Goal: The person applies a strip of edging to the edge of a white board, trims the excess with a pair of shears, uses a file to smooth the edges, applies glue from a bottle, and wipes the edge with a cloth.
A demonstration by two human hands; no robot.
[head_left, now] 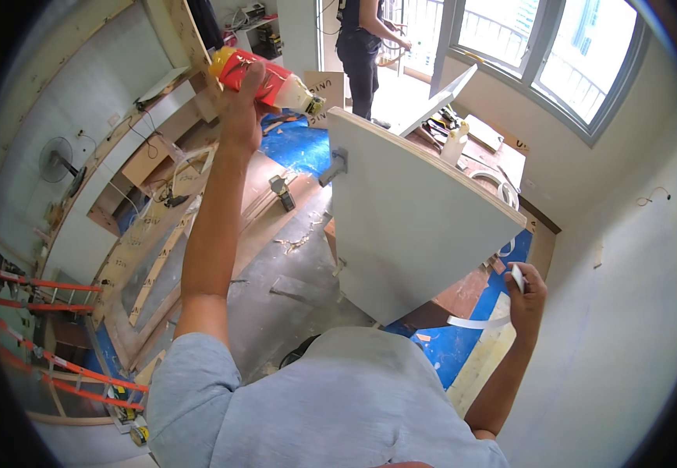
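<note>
My left hand (246,117), raised at the far left of a white board (416,214), is wrapped round a glue bottle (274,81) with a red label and a yellow base. The bottle tilts with its nozzle down toward the board's far left corner; whether it touches cannot be made out. A metal hinge (337,166) is fixed to the board's left side. To the right of the board, my right hand (529,303) is closed on a white edging strip (479,322), whose free end curls out leftward. A small white end shows above the fingers.
Beyond the board, a cluttered bench (502,156) carries a pale squeeze bottle (455,143) and tools. Another person (359,51) stands near the balcony door. Orange ladders (58,363) lie at left, beside wooden frames (140,312). A wall (619,296) closes the right side.
</note>
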